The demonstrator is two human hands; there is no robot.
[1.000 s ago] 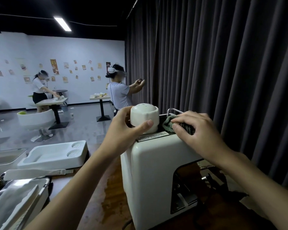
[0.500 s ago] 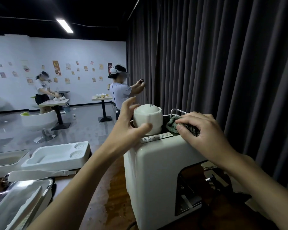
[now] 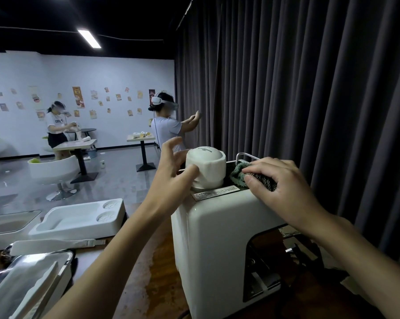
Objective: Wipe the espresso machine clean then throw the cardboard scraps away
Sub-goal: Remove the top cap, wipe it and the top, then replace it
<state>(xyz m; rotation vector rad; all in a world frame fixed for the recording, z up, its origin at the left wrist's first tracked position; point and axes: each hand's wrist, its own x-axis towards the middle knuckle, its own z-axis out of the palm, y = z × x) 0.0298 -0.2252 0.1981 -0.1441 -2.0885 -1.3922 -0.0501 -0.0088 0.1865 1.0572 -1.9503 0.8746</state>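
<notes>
A white espresso machine (image 3: 217, 238) stands on the wooden table (image 3: 148, 272) in front of me. On its top sits a white rounded cap (image 3: 208, 166). My left hand (image 3: 171, 180) is beside the cap with its fingers spread; the thumb touches the cap's front. My right hand (image 3: 279, 185) grips a bunched green-grey cloth (image 3: 238, 173) and presses it on the machine's top, to the right of the cap. A pale cardboard scrap (image 3: 288, 231) shows on the table behind the machine.
A white moulded tray (image 3: 79, 219) and a shiny metal tray (image 3: 33, 272) lie at the left. A dark curtain (image 3: 309, 88) hangs close behind the machine. Two people (image 3: 166, 127) work at small tables further back.
My left hand has loosened from the cap, its fingers lifting and spreading. My right hand with the cloth has hardly shifted on the machine's top.
</notes>
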